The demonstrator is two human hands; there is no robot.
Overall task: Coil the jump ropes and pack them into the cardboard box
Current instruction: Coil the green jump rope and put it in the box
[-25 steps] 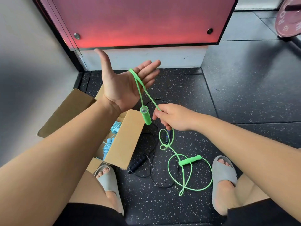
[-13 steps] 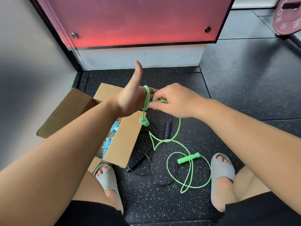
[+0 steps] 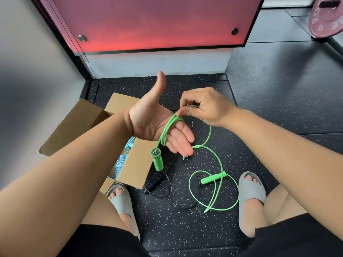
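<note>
**Green rope looped over left fingers**

Left hand (image 3: 148, 119) is spread, thumb up, fingers straight. A thin green plastic jump rope (image 3: 165, 129) is looped round the fingers, with one green foam handle (image 3: 157, 161) hanging below. Right hand (image 3: 206, 108) pinches the cord at the top of the loop. The rest of the rope and the second green handle (image 3: 213, 178) lie on the black speckled rubber floor (image 3: 167, 229). Open brown cardboard box (image 3: 137, 164) sits at left with a light-blue rope (image 3: 120, 165) inside. Black jump rope (image 3: 153, 184) lies on the floor beside the box.

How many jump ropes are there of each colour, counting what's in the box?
Green jump rope: 1, partly wound round the left hand
Black jump rope: 1, on the floor
Blue jump rope: at least 1, partly hidden in the cardboard box
Total: at least 3
</note>
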